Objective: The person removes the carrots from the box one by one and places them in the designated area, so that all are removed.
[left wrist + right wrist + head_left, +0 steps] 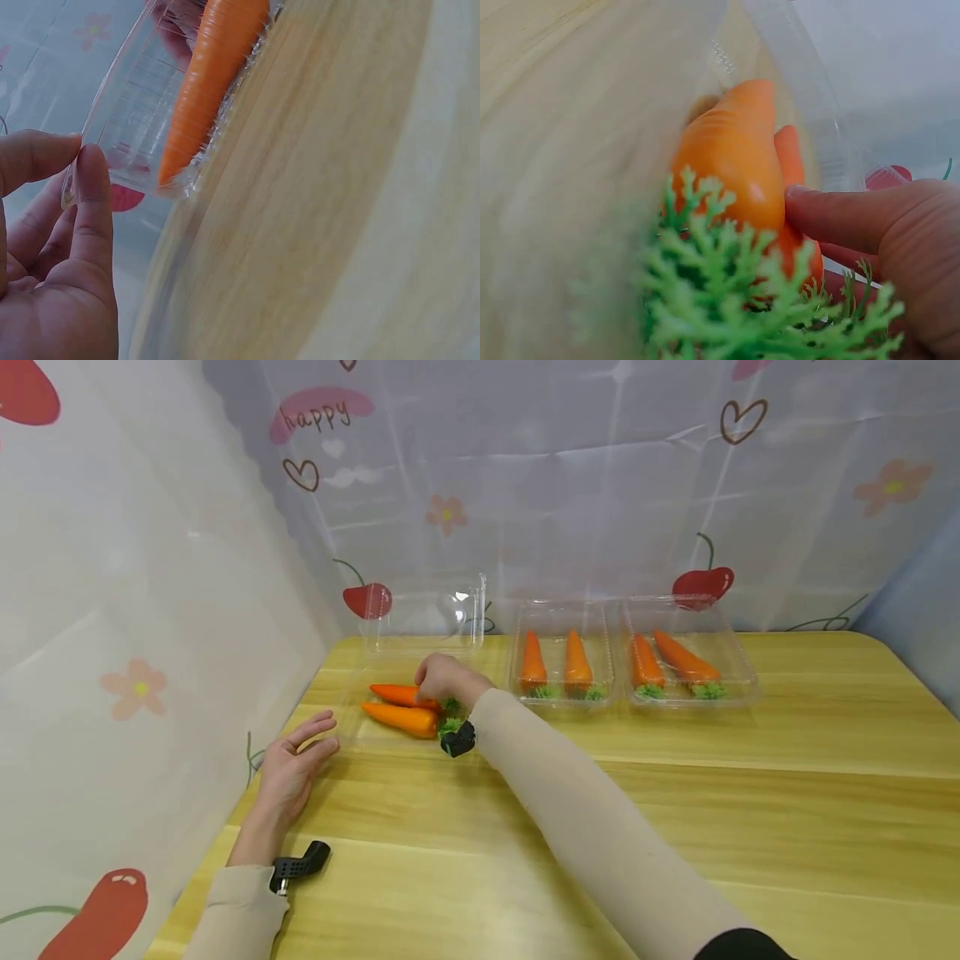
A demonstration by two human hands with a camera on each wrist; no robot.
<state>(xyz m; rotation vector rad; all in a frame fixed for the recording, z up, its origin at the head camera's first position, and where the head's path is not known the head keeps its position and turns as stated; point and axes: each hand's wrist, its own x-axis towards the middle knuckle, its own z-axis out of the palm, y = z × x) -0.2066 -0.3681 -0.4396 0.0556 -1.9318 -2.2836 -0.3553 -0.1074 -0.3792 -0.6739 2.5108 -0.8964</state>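
Note:
A clear plastic box [139, 105] lies at the left of the table, its lid [427, 618] raised at the back. Two toy carrots are in it side by side: a near one [400, 719] and a far, redder one [392, 694], with green tops [735, 285] to the right. My left hand [291, 768] pinches the rim at the box's left side between thumb and finger. Over the box, my right hand [452, 680] holds the far carrot, the thumb on its near side and fingers beyond it. The hand hides part of that carrot.
Two lidded clear boxes stand to the right, a middle one [555, 672] and a right one [738, 681], each with two carrots inside. The wooden table [825, 793] meets a patterned curtain [570, 502] at the back and another at the left.

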